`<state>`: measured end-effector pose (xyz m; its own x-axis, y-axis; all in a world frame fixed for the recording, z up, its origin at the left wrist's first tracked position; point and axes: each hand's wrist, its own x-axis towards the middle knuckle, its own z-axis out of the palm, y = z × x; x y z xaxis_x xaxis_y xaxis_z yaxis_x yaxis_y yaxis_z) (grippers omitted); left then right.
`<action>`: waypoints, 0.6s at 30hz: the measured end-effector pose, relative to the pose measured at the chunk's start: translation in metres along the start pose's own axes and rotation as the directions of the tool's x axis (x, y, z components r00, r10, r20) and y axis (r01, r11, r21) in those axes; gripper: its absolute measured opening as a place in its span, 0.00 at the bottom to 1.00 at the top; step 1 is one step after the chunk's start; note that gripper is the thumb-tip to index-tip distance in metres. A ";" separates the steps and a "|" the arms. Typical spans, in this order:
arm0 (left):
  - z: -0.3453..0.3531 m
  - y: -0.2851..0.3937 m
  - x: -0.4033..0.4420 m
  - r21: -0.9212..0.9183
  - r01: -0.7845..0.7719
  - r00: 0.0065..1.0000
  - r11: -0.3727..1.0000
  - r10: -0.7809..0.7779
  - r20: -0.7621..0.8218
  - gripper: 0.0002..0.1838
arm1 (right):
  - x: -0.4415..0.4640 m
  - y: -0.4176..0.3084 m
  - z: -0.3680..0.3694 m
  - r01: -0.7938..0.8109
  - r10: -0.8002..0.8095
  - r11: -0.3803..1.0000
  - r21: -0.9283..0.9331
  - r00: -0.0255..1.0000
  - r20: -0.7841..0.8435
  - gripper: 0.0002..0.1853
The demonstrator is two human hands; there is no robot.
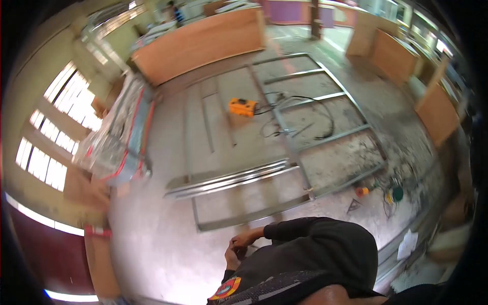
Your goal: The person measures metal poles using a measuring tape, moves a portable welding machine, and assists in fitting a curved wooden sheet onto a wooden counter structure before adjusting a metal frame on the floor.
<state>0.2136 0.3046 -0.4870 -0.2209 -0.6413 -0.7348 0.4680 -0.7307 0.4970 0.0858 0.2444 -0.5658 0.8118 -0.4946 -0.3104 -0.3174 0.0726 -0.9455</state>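
- Meeting in front of the body, the right hand and the left hand seem to touch; their fingers look curled, but I cannot tell if they grasp something small.
- The right arm is bent at the elbow and its forearm crosses before the dark sweater; the left forearm is mostly hidden. Perhaps the hands are kept close for some fine handling.
- Beyond them, on the floor, lies the metal frame, flat, probably so that the floor supports it evenly.
- Loose metal bars lie side by side, seemingly across its near part, maybe to keep them together.
- Farther away stands an orange machine, with black cable looping over the frame, likely placed centrally for reach.
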 end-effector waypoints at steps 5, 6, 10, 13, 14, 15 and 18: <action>-0.082 0.001 0.017 -0.044 0.007 1.000 0.999 -0.008 -0.015 0.12 | 0.021 -0.044 0.019 -0.081 0.075 0.977 -0.200 0.997 -0.036 0.28; -0.098 0.010 0.008 0.105 -0.053 0.998 0.993 0.051 0.021 0.11 | 0.035 -0.044 0.028 -0.099 0.089 0.962 -0.255 0.995 -0.051 0.28; -0.175 0.026 0.008 0.123 -0.103 0.993 0.987 0.110 -0.044 0.10 | 0.085 -0.072 0.065 -0.121 0.114 0.963 -0.242 0.993 -0.040 0.29; -0.206 0.040 -0.018 0.021 -0.161 0.980 0.987 0.162 -0.113 0.11 | 0.123 -0.087 0.086 0.026 -0.010 0.953 -0.300 0.998 0.056 0.30; -0.216 0.045 -0.026 -0.017 -0.183 0.972 0.983 0.179 -0.150 0.11 | 0.134 -0.094 0.094 0.123 -0.091 0.932 -0.341 0.990 0.109 0.30; -0.228 0.048 -0.032 -0.030 -0.184 0.971 0.983 0.176 -0.161 0.11 | 0.145 -0.102 0.101 0.060 -0.039 0.953 -0.298 0.997 0.073 0.29; -0.269 0.058 -0.045 -0.242 -0.269 0.959 0.932 0.235 -0.161 0.14 | 0.170 -0.106 0.106 0.014 0.037 0.892 -0.452 0.994 0.103 0.28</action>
<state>0.4810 0.3544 -0.5495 0.0358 -0.7486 -0.6621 0.7027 -0.4522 0.5493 0.3098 0.2446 -0.5285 0.8459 -0.3994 -0.3535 -0.4932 -0.3333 -0.8036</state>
